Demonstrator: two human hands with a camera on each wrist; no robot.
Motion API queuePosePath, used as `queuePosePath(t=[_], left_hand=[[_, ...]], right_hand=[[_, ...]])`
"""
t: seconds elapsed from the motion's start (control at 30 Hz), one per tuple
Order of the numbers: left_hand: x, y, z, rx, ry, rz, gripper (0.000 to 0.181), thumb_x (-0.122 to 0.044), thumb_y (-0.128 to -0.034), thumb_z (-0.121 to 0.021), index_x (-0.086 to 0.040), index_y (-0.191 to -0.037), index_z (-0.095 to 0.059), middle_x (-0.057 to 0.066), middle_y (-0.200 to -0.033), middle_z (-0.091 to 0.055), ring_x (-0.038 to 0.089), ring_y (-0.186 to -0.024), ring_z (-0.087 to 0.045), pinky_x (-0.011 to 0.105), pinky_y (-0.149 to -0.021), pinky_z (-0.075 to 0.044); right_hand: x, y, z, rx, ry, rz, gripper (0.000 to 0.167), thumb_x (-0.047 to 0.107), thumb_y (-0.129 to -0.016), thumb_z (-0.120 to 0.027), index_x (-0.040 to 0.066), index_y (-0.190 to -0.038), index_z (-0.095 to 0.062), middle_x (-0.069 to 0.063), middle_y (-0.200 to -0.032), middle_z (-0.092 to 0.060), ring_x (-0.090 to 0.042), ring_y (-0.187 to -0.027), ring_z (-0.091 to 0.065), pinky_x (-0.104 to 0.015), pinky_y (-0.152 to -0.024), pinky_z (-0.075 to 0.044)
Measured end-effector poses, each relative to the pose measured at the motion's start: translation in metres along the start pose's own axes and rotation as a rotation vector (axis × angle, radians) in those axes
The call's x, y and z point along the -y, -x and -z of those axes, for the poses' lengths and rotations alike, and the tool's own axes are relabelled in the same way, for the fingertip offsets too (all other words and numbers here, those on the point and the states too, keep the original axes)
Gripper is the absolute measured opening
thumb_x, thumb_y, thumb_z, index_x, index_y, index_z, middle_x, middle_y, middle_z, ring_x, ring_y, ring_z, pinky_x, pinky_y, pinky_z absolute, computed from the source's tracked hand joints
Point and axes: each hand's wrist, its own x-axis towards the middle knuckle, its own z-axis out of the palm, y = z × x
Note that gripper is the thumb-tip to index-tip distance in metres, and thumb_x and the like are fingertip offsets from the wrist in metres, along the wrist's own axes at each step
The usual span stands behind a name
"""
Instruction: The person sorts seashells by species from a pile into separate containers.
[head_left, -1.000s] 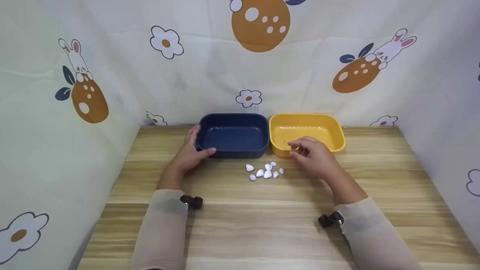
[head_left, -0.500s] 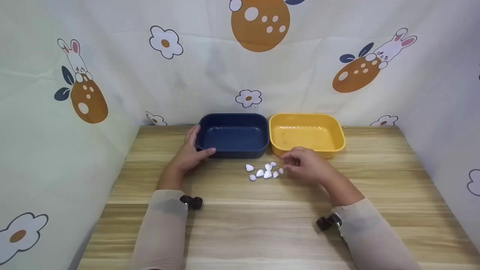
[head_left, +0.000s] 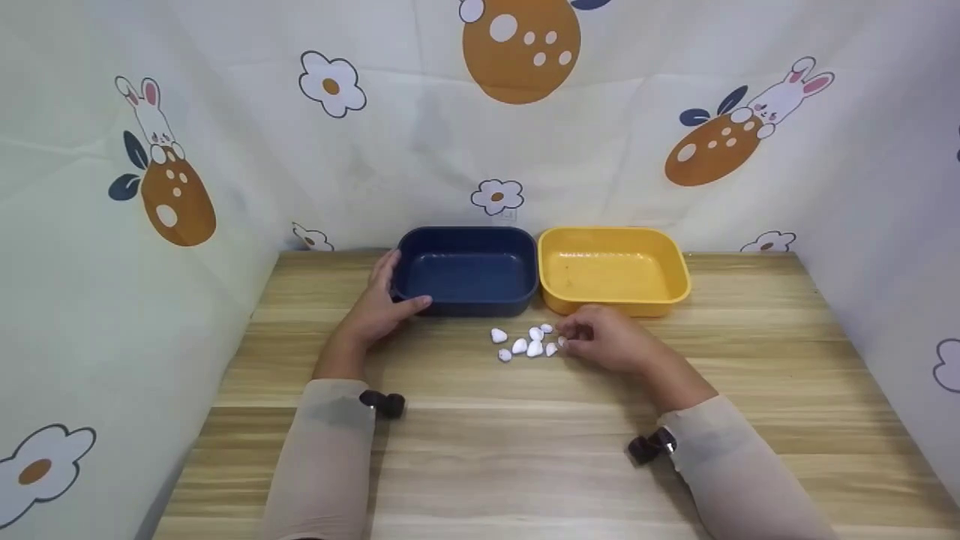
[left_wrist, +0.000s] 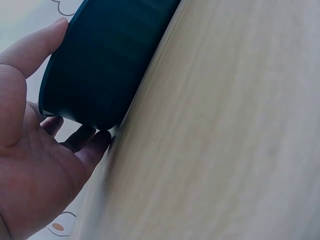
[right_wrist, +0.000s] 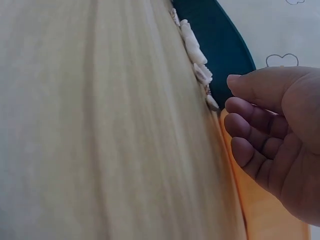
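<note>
Several small white shells (head_left: 535,348) lie scattered on the table in front of two plastic boxes. In the head view, my right hand (head_left: 611,339) is low at the right end of the shells, its fingertips beside the outermost one (head_left: 562,342). The right wrist view shows those fingers loosely bent with nothing between them, and the nearest shell (right_wrist: 212,103) just beyond the fingertips. My left hand (head_left: 375,306) holds the left end of the dark blue box (head_left: 469,309), its thumb at the front rim. In the left wrist view, the other fingers reach round the box's end.
A yellow box (head_left: 615,308) stands right beside the blue one. Both are near the back of the wood-grain table (head_left: 510,457), close to a printed curtain (head_left: 405,135). No shells are visible inside either box.
My right hand has come down and leftward from in front of the yellow box to the right end of the shells. The left hand and the boxes have stayed put.
</note>
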Motion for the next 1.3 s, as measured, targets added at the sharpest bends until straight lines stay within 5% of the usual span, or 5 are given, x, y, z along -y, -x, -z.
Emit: queuePosePath(t=[0.53,1.3], left_hand=[[-0.001,-0.001,0.0,-0.002,0.015,0.008,0.115,-0.047,-0.0894,-0.086,-0.024,-0.174,-0.011,0.0,-0.182,-0.001,0.034,-0.169,-0.009,0.055,-0.137,-0.016],[0.001,-0.001,0.0,-0.005,-0.009,0.007,0.115,-0.05,-0.0896,-0.085,-0.026,-0.174,-0.011,-0.002,-0.182,-0.001,0.036,-0.168,-0.015,0.055,-0.136,-0.02]], right_hand=[[-0.009,-0.002,-0.005,0.03,0.089,0.078,0.015,0.014,-0.092,-0.082,0.013,-0.108,-0.082,-0.002,-0.106,-0.077,-0.019,-0.102,-0.065,-0.04,-0.095,-0.055],[0.01,0.006,0.018,-0.021,0.017,0.004,0.023,0.01,-0.09,-0.08,0.015,-0.113,-0.081,0.0,-0.103,-0.074,-0.017,-0.098,-0.062,-0.035,-0.089,-0.053]])
